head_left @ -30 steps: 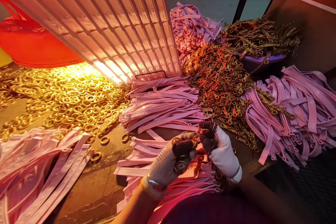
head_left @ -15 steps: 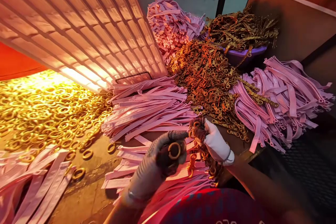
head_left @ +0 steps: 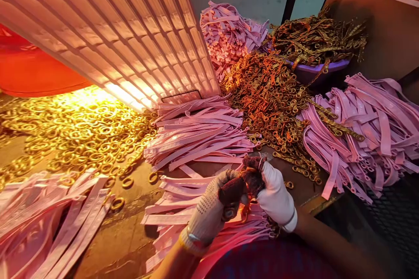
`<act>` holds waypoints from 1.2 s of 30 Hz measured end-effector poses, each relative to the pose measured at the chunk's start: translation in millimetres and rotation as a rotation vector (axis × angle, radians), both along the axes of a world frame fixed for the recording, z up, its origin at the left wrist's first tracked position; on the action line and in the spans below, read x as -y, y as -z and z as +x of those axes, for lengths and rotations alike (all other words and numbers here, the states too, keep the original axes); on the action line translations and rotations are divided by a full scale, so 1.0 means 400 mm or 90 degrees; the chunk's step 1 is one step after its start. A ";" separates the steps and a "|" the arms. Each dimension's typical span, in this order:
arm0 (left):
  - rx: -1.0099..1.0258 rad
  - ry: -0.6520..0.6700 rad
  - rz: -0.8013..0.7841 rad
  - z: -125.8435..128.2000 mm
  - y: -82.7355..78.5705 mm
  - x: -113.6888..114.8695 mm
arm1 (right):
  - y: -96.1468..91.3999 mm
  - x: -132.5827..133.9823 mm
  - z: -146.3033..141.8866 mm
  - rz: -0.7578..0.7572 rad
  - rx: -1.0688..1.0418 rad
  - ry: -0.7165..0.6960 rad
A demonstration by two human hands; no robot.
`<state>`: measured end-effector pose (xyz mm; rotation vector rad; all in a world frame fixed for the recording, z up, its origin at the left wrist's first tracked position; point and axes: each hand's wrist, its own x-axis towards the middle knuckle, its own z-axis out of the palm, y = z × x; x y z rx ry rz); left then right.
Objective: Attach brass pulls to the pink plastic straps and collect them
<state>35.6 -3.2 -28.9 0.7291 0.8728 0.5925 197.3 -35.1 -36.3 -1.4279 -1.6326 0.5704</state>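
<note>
My left hand [head_left: 212, 207], in a whitish glove with dark fingertips, is closed around a metal ring [head_left: 229, 213] that shows below its fingers. My right hand [head_left: 275, 194], gloved the same way, meets it fingertip to fingertip. Its fingers are pinched on small brass-coloured metal clasps; one clasp [head_left: 245, 212] hangs below, lit orange. The fingers hide most of what they grip. Beneath both hands lies a bundle of pink straps [head_left: 180, 202]. Just beyond, another stack of pink straps [head_left: 199, 133] is spread across the table.
Gold rings [head_left: 94, 135] cover the table's left side under a bright lamp. A ribbed panel [head_left: 131, 30] leans above. Metal clasps [head_left: 268, 100] are heaped ahead, near a purple basin [head_left: 319, 67]. More pink straps lie at right [head_left: 369, 117] and front left [head_left: 52, 218].
My left hand has moved right and up to meet my right hand, and its ring has turned mostly out of sight. The whole view has shifted slightly left.
</note>
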 end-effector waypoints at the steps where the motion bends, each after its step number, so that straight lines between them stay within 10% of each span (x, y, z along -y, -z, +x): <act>1: -0.019 -0.004 0.013 0.002 -0.004 0.001 | 0.000 0.005 0.002 0.001 0.105 0.028; 8: -0.109 0.070 0.059 -0.011 -0.016 -0.019 | -0.098 -0.067 0.018 -0.122 0.604 -0.236; 17: 0.034 0.048 -0.133 -0.047 0.026 -0.059 | -0.106 -0.082 0.033 -0.256 0.534 -0.282; 22: 0.250 -0.079 -0.195 -0.120 0.033 -0.116 | -0.100 -0.176 -0.001 -0.129 0.486 -0.184; 29: 0.259 -0.233 -0.313 -0.182 0.055 -0.082 | -0.049 -0.403 -0.142 0.014 0.602 -0.318; 36: 0.222 -0.273 -0.204 -0.152 0.052 -0.068 | -0.040 -0.426 -0.178 0.026 0.645 -0.334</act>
